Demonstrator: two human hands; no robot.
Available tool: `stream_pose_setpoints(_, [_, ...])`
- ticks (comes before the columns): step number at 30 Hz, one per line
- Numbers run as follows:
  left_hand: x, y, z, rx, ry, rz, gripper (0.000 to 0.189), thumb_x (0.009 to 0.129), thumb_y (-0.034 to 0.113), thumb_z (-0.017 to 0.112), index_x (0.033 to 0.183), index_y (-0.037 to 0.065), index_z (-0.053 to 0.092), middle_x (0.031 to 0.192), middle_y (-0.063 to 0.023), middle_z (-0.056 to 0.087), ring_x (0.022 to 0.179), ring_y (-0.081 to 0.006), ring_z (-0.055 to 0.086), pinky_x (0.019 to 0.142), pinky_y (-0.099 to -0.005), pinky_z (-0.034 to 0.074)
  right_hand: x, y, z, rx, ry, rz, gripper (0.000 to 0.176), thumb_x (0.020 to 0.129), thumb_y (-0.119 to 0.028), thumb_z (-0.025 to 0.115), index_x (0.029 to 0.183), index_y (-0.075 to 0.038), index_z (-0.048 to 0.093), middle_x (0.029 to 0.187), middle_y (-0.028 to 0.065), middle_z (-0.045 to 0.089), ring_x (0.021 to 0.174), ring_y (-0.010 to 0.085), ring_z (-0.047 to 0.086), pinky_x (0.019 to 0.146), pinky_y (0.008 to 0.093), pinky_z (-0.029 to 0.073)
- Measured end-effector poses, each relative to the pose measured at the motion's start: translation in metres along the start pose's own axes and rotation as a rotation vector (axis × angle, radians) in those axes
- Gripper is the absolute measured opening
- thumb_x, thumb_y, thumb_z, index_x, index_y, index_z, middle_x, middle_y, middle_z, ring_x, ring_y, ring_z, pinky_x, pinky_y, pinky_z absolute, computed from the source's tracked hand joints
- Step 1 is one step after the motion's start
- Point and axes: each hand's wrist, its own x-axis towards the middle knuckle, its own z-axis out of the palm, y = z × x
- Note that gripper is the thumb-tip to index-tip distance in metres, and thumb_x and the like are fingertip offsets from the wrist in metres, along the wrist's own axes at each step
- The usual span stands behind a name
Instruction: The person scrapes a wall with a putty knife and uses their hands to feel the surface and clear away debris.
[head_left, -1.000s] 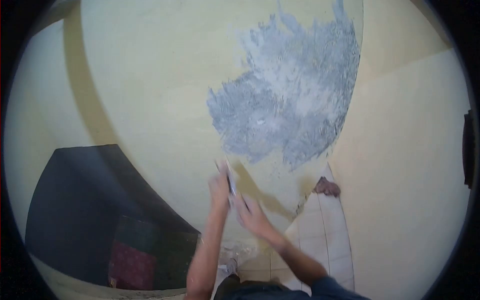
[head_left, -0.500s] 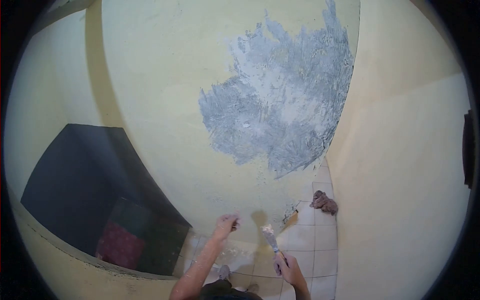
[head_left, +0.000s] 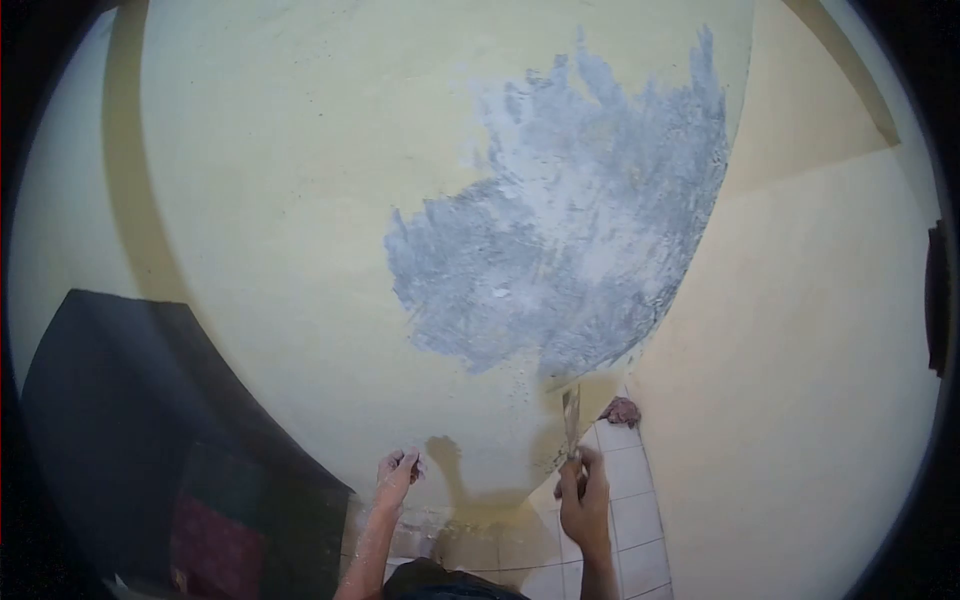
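In my right hand (head_left: 582, 490) is a putty knife (head_left: 571, 415), gripped by its handle with the blade pointing up. The blade is just below the grey-white patch (head_left: 560, 220) of scraped or filled plaster on the yellow wall (head_left: 300, 220). Held lower and to the left, my left hand (head_left: 400, 472) has its fingers curled together. White residue covers those fingers, and whatever they may hold cannot be made out. Both hands cast shadows on the wall.
A crumpled brown-purple rag (head_left: 620, 411) lies on the tiled floor (head_left: 628, 500) in the corner. The side wall (head_left: 790, 350) rises at the right. A dark panel or opening (head_left: 130, 390) stands at the left, with a reddish piece (head_left: 215, 545) low in it.
My right hand has raised the putty knife, turning its blade more upright towards the patch. My left hand has shifted left. The view has tilted up and the patch sits lower.
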Motion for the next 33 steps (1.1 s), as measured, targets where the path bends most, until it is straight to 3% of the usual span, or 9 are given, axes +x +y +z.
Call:
stream_pose_setpoints(2, [0.016,0.037,-0.01,-0.036,0.002,0.142,0.024,0.095,0.022,0.057,0.076,0.006,0.057,0.065,-0.0005,0.056,0.06,-0.0086,0.052,0.056,-0.0236,0.039,0.031,-0.025,0.033,-0.051,-0.027,-0.146,0.03,0.093,-0.003,0.051,0.122,0.003,0.045,0.07,0.0038,0.052,0.055,0.0088,0.045,0.049,0.0268,0.039])
stream_pose_setpoints(4, [0.028,0.074,-0.025,-0.011,0.021,0.288,0.025,0.096,0.02,0.056,0.075,0.005,0.056,0.066,-0.0008,0.056,0.061,-0.0082,0.05,0.057,-0.0239,0.039,0.06,-0.067,0.063,-0.155,0.001,-0.255,0.047,0.089,0.002,0.051,0.134,0.006,0.037,0.075,0.0117,0.056,0.056,0.0174,0.052,0.052,0.0321,0.043])
stream_pose_setpoints(7, [0.03,0.151,-0.04,0.078,0.026,0.526,0.025,0.095,0.016,0.056,0.073,0.004,0.054,0.067,-0.0003,0.055,0.063,-0.0069,0.049,0.059,-0.0234,0.039,0.093,-0.094,0.096,-0.355,0.093,-0.662,0.05,0.088,0.003,0.05,0.137,0.001,0.038,0.074,0.0126,0.053,0.055,0.0196,0.052,0.05,0.0328,0.042])
stream_pose_setpoints(15, [0.03,0.338,-0.033,0.409,0.02,1.373,0.02,0.09,0.014,0.06,0.077,0.001,0.053,0.072,-0.0034,0.054,0.07,-0.0118,0.05,0.068,-0.0279,0.041,0.118,-0.129,0.133,-0.656,0.022,-0.554,0.068,0.078,0.004,0.054,0.142,-0.015,0.04,0.085,0.0146,0.053,0.066,0.0314,0.055,0.057,0.0415,0.046])
stream_pose_setpoints(17, [0.039,0.383,-0.013,0.469,0.165,1.566,0.014,0.082,0.011,0.066,0.076,0.002,0.057,0.073,-0.0061,0.059,0.067,-0.0174,0.051,0.06,-0.0299,0.039,0.115,-0.128,0.137,-0.671,0.048,-0.536,0.068,0.078,0.003,0.055,0.142,-0.015,0.04,0.083,0.0144,0.052,0.064,0.031,0.055,0.056,0.0415,0.047])
stream_pose_setpoints(21, [0.061,0.459,0.026,0.662,0.369,2.067,0.021,0.078,0.02,0.071,0.095,0.009,0.063,0.099,-0.0054,0.063,0.098,-0.024,0.054,0.084,-0.0374,0.043,0.117,-0.13,0.152,-0.707,0.131,-0.497,0.068,0.08,0.001,0.056,0.143,-0.015,0.039,0.08,0.0137,0.052,0.061,0.03,0.055,0.053,0.04,0.047])
stream_pose_setpoints(24, [0.073,0.474,0.052,0.862,0.585,2.148,0.037,0.081,0.03,0.068,0.115,0.017,0.062,0.127,-0.0052,0.055,0.123,-0.0259,0.045,0.103,-0.0432,0.035,0.117,-0.144,0.157,-0.737,0.134,-0.446,0.069,0.082,-0.005,0.057,0.146,-0.019,0.035,0.084,0.0141,0.054,0.058,0.0304,0.058,0.05,0.0409,0.05])
stream_pose_setpoints(27, [0.07,0.471,0.061,0.977,0.758,2.138,0.053,0.082,0.039,0.065,0.132,0.026,0.052,0.142,-0.0029,0.044,0.137,-0.0262,0.032,0.11,-0.0485,0.025,0.108,-0.138,0.156,-0.724,0.063,-0.381,0.069,0.083,-0.007,0.057,0.147,-0.021,0.033,0.087,0.0147,0.056,0.057,0.0313,0.059,0.049,0.0417,0.052])
stream_pose_setpoints(33, [0.08,0.472,0.061,0.969,0.716,2.073,0.057,0.082,0.042,0.064,0.135,0.029,0.049,0.147,0.0003,0.039,0.139,-0.0253,0.03,0.116,-0.0501,0.019,0.128,-0.155,0.169,-0.713,0.131,-0.489,0.07,0.081,-0.002,0.057,0.146,-0.015,0.035,0.079,0.0125,0.052,0.055,0.0285,0.054,0.049,0.04,0.05])
